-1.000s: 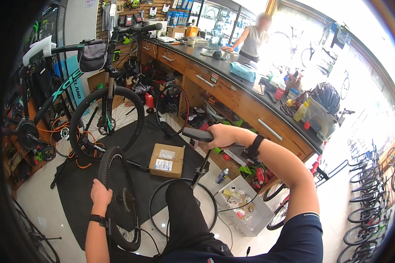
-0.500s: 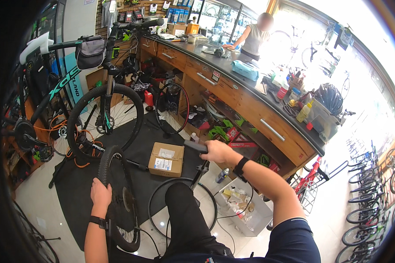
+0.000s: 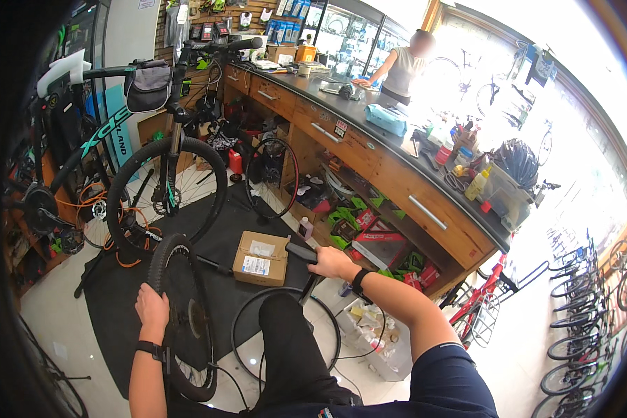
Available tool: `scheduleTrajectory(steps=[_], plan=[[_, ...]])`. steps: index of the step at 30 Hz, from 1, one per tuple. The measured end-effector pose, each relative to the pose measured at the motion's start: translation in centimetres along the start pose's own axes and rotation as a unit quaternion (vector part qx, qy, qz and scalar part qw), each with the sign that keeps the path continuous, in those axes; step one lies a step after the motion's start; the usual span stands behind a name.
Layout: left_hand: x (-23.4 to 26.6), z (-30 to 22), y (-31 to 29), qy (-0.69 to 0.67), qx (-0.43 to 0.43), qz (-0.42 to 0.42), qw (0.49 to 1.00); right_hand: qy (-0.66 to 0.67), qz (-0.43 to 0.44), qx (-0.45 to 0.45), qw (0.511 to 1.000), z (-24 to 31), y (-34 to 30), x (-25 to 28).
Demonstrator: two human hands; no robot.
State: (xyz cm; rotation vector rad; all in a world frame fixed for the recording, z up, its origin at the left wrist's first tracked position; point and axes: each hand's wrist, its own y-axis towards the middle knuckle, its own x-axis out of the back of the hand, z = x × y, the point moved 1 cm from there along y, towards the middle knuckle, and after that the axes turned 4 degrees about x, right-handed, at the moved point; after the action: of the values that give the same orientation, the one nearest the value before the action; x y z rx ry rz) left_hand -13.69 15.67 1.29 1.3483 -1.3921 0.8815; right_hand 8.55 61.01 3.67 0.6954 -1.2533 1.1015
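Note:
My left hand (image 3: 152, 306) is wrapped round the black knobby tire of a loose bicycle wheel (image 3: 181, 317), which stands upright beside my leg. My right hand (image 3: 332, 263) is closed on the dark handle of a floor pump (image 3: 300, 252). The pump's shaft (image 3: 309, 288) runs down below the hand, and its base is hidden behind my knee. A thin black hose (image 3: 233, 380) meets the wheel's rim low on its right side. Between wheel and pump, a taped cardboard box (image 3: 260, 258) sits on the black mat (image 3: 129, 306).
Ahead on the left stands a bicycle (image 3: 171, 167). A thin wheel (image 3: 238, 334) lies by my knee, and a white bin of scraps (image 3: 390, 355) is at right. A wooden counter (image 3: 369, 157) crosses behind, with a person (image 3: 404, 70) at it. Bicycles (image 3: 578, 334) line the right.
My right hand has gone down with the pump handle, nearer the box. The left hand keeps its grip on the tire. The whole view has shifted slightly.

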Motion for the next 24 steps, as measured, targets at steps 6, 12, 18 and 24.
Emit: scheduleTrajectory(steps=[6, 12, 18, 24], plan=[[-0.1, -0.4, -0.3, 0.019, -0.005, -0.004, 1.0, 0.015, 0.031, 0.001, 0.999, -0.5, 0.4, 2.4], [-0.3, -0.2, 0.2, 0.032, -0.006, -0.045, 0.998, 0.053, 0.035, 0.053, 0.997, 3.1, -2.2, 14.5], [-0.4, -0.4, 0.8, 0.048, -0.012, -0.043, 0.998, 0.035, -0.006, 0.071, 0.997, 3.4, -2.4, 16.1], [-1.1, -0.5, 1.3, 0.063, -0.024, -0.037, 0.997, -0.007, -0.026, 0.022, 0.999, 2.2, -1.4, 10.8]])
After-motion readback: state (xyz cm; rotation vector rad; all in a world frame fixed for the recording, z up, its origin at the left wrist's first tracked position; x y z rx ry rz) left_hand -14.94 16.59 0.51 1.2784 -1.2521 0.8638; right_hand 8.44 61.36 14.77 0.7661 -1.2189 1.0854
